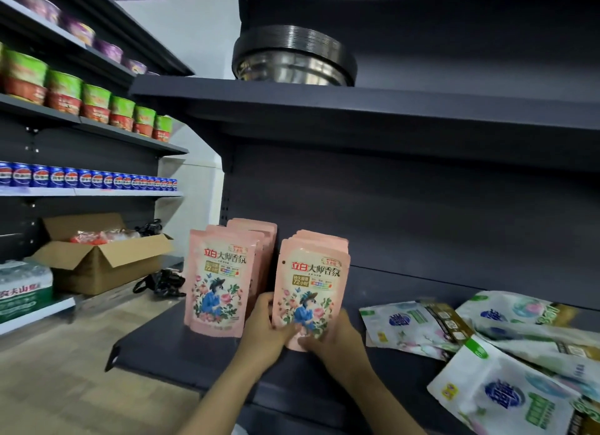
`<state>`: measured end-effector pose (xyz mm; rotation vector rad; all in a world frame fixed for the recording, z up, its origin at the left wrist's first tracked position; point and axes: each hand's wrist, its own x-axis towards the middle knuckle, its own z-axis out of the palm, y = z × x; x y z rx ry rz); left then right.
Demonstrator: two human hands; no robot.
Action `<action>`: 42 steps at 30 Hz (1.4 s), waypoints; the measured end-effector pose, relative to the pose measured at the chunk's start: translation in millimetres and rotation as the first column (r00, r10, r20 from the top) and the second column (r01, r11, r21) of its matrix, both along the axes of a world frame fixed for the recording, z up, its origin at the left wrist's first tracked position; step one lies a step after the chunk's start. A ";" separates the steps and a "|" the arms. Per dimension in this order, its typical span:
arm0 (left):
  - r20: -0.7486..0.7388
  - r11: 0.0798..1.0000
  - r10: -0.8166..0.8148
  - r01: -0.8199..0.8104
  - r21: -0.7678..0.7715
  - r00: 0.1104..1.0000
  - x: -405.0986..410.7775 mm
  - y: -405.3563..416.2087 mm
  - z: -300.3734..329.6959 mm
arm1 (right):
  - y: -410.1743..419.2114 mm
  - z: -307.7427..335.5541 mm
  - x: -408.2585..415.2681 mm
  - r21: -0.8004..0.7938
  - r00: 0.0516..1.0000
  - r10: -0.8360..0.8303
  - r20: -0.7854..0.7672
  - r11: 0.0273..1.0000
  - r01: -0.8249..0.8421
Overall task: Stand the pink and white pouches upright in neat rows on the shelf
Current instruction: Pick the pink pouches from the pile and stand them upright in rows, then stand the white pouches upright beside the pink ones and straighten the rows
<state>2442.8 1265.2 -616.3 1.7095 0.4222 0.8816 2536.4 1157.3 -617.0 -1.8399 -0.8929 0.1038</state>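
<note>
Two rows of pink pouches stand upright on the dark shelf [181, 347]. The left row [217, 282] stands free near the shelf's left end, several pouches deep. The right row [311, 288] is held at its base by both hands. My left hand [269, 324] grips the lower left edge of its front pouch, thumb on the face. My right hand [334, 337] clasps the lower right corner. Several white pouches [418, 324] lie flat in a loose heap on the shelf to the right, one large one [500, 392] at the front edge.
A stack of steel bowls [292, 61] sits on the shelf above. To the left, another rack holds green-and-red cups [65, 93] and blue cans [84, 178]. An open cardboard box [97, 256] and a water-bottle pack [22, 288] rest on its low shelf.
</note>
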 end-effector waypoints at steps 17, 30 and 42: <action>-0.069 0.994 0.042 -0.035 0.108 0.997 -5.6 -4.1 -6.0 | -6.7 -2.9 -4.4 -0.055 0.999 0.025 -0.034 0.998 -0.027; 0.429 0.696 0.357 -0.543 0.471 0.830 -9.7 -46.1 13.8 | -39.8 9.3 -0.3 0.118 1.000 0.018 -0.021 0.993 -0.015; 0.188 0.713 0.092 -0.197 0.673 0.978 50.1 -151.7 83.5 | -159.4 61.7 15.4 -0.004 0.964 -0.169 0.205 0.985 0.173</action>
